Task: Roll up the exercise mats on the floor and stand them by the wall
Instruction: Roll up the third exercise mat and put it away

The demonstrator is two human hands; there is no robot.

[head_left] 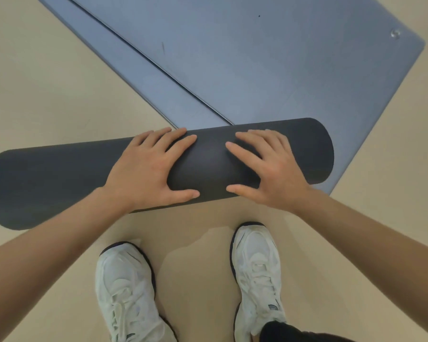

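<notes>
Rolled mat (59, 178) — dark grey, lying on beige floor (47, 82) just ahead of white shoes (126, 287). Long axis left to right, right end slightly farther off, overlapping near corner of flat blue mat (282, 70). Left hand (146, 169), right hand (267, 169): spread flat on roll's middle, fingers straight, gripping nothing. Second blue mat (134, 70) edge alongside — open floor to the left.

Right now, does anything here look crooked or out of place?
Yes. The roll under the left hand and right hand lies slanted to the blue mat's edges, its left end jutting out over the floor. Nothing looks torn or spilled.
</notes>
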